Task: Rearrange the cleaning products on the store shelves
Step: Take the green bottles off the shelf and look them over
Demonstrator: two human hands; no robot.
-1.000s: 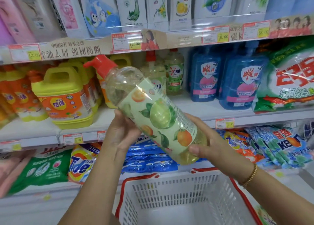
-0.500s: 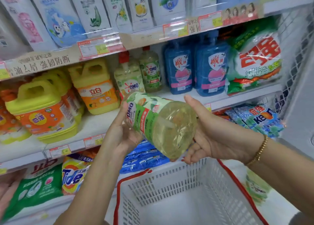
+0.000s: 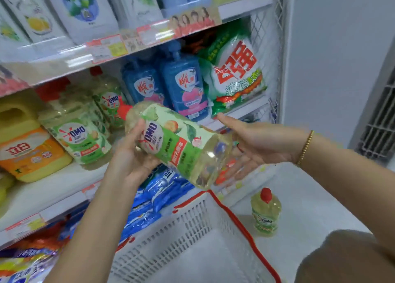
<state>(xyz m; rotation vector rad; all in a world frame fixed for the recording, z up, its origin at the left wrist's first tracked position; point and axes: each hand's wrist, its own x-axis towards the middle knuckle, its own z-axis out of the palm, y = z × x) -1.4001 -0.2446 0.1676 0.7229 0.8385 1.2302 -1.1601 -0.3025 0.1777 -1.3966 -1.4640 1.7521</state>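
A clear OMO detergent bottle [image 3: 181, 146] with a green fruit label and a red cap lies tilted in front of the middle shelf, cap toward the shelf and base toward me. My left hand [image 3: 130, 161] grips it near the shoulder, thumb across the label. My right hand [image 3: 263, 141] is at the base end, its palm turned to the bottle and its fingers spread straight beside and under the base. Two matching OMO bottles [image 3: 79, 133] stand on the shelf behind.
A white basket with a red rim [image 3: 235, 218] sits below my hands. A small OMO bottle [image 3: 266, 213] stands on the floor to its right. Blue bottles [image 3: 186, 86], a green-white detergent bag [image 3: 235, 69] and a yellow jug [image 3: 27, 148] fill the shelf. Wire mesh [image 3: 267, 47] closes its right end.
The view has swung right. The bottle has rolled so its OMO logo faces up, and my right hand has loosened from the base, fingers now spread.
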